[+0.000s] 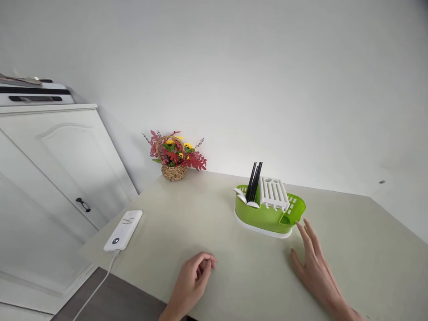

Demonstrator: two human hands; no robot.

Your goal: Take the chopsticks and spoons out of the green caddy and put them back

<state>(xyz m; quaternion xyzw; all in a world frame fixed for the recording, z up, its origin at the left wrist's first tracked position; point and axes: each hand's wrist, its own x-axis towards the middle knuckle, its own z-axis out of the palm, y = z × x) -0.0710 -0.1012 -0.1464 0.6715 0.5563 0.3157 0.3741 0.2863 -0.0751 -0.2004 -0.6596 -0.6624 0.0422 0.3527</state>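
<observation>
Green caddy (267, 216) (chopsticks (254, 182) inside) near right hand (314, 263)

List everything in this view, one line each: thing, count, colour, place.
table: one, pale beige, fills the foreground
drainer rack: one, green on a white tray, table centre-right
chopsticks: a few, black, upright in the rack
slotted insert: one, white, on top of the rack
flower basket: one, woven, red and yellow flowers, at the wall
power bank: one, white, with cable, table's left edge
cabinet: one, white, left of the table
left hand: curled, resting on the table, empty
right hand: open, flat, fingertips near the rack
</observation>
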